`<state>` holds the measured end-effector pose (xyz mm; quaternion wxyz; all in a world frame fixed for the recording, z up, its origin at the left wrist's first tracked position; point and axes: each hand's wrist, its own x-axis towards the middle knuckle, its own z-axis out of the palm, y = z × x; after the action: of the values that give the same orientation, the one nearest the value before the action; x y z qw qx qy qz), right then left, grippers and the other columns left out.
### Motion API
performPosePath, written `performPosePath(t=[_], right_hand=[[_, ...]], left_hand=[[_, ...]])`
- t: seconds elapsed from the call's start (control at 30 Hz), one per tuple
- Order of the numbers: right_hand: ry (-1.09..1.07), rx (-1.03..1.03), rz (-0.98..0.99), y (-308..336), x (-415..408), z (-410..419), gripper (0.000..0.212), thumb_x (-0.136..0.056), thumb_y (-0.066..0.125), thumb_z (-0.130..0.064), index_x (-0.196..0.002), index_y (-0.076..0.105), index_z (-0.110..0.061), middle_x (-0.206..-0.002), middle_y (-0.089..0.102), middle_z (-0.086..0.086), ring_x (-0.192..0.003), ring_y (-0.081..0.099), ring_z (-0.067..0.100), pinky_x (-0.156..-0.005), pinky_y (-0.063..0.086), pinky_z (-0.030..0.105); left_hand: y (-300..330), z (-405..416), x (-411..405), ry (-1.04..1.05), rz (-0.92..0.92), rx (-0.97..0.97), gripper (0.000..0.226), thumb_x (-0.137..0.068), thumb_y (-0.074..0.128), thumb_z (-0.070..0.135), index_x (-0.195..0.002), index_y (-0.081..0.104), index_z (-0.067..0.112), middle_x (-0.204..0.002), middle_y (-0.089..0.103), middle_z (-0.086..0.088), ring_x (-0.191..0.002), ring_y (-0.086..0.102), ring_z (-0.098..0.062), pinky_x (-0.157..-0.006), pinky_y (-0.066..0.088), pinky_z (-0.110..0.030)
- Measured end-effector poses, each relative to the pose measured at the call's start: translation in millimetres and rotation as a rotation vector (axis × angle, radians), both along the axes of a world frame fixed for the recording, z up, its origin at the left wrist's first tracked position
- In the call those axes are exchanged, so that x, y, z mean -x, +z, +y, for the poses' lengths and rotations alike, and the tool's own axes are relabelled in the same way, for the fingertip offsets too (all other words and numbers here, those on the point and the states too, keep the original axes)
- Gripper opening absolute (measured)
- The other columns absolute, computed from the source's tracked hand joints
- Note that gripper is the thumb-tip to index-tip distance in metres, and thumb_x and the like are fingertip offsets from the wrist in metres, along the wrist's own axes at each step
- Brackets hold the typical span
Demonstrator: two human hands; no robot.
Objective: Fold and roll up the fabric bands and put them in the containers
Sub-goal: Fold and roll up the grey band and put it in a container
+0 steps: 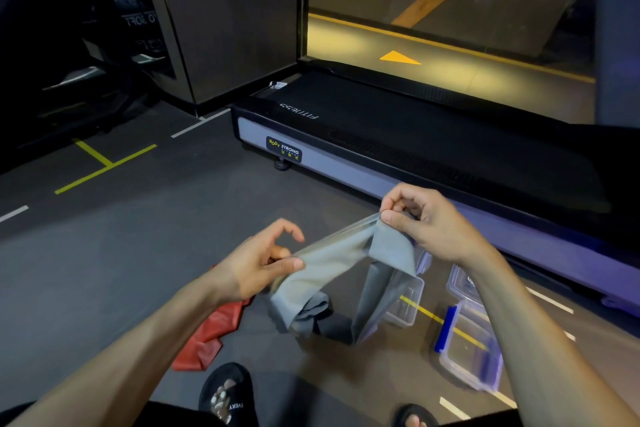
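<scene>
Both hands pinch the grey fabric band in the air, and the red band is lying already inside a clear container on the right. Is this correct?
Not quite. The head view shows both the left hand and right hand pinching the grey fabric band, but the red band lies crumpled on the floor at the left, not inside a clear container.

Dim gym; dark rubber floor (138, 253) with yellow and white tape lines; black treadmill (415, 142) beside window (450, 10).

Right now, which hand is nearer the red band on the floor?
Left. The left hand holds one end of the grey band just above the red band. The right hand pinches the other end, higher and farther right.
</scene>
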<state>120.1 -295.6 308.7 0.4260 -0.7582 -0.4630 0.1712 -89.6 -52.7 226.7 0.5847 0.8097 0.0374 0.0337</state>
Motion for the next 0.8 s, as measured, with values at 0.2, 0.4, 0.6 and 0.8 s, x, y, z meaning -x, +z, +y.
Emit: performPosePath(t=[0.2,0.4,0.6,0.8], right_hand=[[0.004,0.003,0.002,-1,0,0,0.011,-0.096,0.07,-0.015,-0.092,0.068,-0.025,-0.082,0.068,0.0,-0.072,0.06,0.005,-0.068,0.045,0.024],[0.0,0.013,-0.011,-4,-3,0,0.01,-0.096,0.071,-0.016,-0.092,0.068,-0.024,-0.083,0.068,0.0,-0.074,0.06,0.007,-0.071,0.048,0.029],[-0.004,0.02,0.007,-11,-7,-4,0.013,-0.096,0.071,-0.017,-0.091,0.068,-0.028,-0.083,0.068,0.001,-0.073,0.059,0.006,-0.074,0.046,0.03],[0.013,0.011,0.069,-17,-9,-9,0.012,-0.099,0.068,-0.017,-0.093,0.066,-0.026,-0.08,0.066,0.0,-0.076,0.057,0.01,-0.076,0.045,0.034]], left_hand=[[2,2,1,0.011,0.054,0.022,0.025,-0.086,0.073,0.044,-0.105,0.06,0.034,-0.063,0.06,-0.002,-0.055,0.044,-0.015,-0.049,0.034,-0.025],[7,1,2,0.04,0.064,0.102,0.026,-0.085,0.075,0.042,-0.092,0.07,0.017,-0.07,0.068,-0.004,-0.065,0.053,-0.014,-0.056,0.041,-0.025],[16,2,3,0.076,0.074,0.2,0.035,-0.084,0.081,0.043,-0.089,0.074,0.009,-0.065,0.057,-0.008,-0.063,0.051,-0.007,-0.06,0.041,-0.018],[36,0,1,0.182,0.032,0.35,0.048,-0.07,0.087,0.057,-0.082,0.077,0.011,-0.067,0.063,-0.006,-0.057,0.054,-0.008,-0.051,0.041,-0.018]])
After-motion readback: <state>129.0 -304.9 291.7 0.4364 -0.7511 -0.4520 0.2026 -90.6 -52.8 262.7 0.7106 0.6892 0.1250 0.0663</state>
